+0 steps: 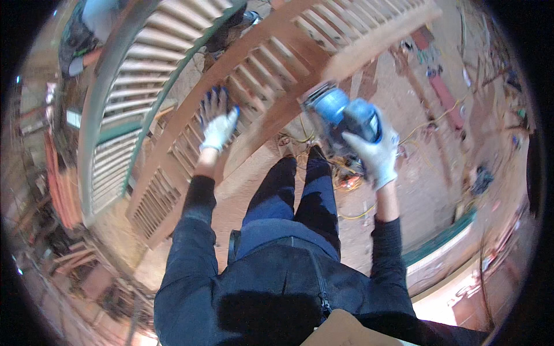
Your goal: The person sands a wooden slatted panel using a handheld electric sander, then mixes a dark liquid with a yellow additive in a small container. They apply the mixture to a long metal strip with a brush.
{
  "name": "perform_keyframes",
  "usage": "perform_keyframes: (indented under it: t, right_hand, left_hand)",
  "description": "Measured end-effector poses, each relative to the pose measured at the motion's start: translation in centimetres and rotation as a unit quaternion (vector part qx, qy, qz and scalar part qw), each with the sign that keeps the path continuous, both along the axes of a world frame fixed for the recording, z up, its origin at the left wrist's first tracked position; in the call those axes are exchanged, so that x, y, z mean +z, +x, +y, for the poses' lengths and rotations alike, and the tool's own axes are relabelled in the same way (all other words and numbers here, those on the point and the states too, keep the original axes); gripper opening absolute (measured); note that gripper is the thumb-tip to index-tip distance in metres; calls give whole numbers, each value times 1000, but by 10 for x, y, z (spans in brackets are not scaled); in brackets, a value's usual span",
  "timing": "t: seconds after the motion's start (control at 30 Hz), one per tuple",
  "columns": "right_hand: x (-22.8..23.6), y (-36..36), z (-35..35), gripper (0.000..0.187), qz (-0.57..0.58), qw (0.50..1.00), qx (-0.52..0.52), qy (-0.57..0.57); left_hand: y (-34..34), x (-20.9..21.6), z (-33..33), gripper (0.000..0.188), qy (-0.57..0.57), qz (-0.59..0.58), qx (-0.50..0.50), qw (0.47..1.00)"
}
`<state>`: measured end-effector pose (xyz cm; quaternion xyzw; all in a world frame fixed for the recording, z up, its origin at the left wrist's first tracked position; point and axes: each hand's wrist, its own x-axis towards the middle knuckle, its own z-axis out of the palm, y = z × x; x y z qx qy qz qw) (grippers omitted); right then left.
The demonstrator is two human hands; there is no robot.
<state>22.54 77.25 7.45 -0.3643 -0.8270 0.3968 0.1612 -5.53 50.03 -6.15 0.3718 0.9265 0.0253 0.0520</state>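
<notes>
A long brown louvered wooden shutter [300, 46] runs diagonally across the view. My left hand [218, 118], in a white glove with dark blue fingertips, lies on the shutter's face with the fingers spread. In a similar glove, my right hand [378, 151] grips the handle of a blue and black power sander [334, 109]. The sander's flat grey working side faces the shutter's near edge, close to its middle. Blur hides whether the two touch.
Another louvered shutter with a green and grey frame [95, 138] stands at the left. Yellow cord [430, 122] trails over the dusty ground by my feet. A green-edged board [441, 239] lies at the right, and scrap wood [75, 259] at the lower left. Another person [81, 43] is at the upper left.
</notes>
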Motion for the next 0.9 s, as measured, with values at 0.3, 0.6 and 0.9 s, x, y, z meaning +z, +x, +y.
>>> perform_keyframes:
  t: [0.3, 0.6, 0.9]
  right_hand:
    - [35, -166, 7, 79, -230, 864, 413, 174]
    - [35, -196, -184, 86, -203, 722, 636, 181]
    - [2, -189, -194, 83, -175, 702, 682, 110]
  left_hand:
    - [199, 65, -87, 55, 185, -160, 114, 963]
    - [128, 108, -67, 45, 541, -274, 382, 697]
    - [102, 109, -84, 25, 520, -96, 645, 551]
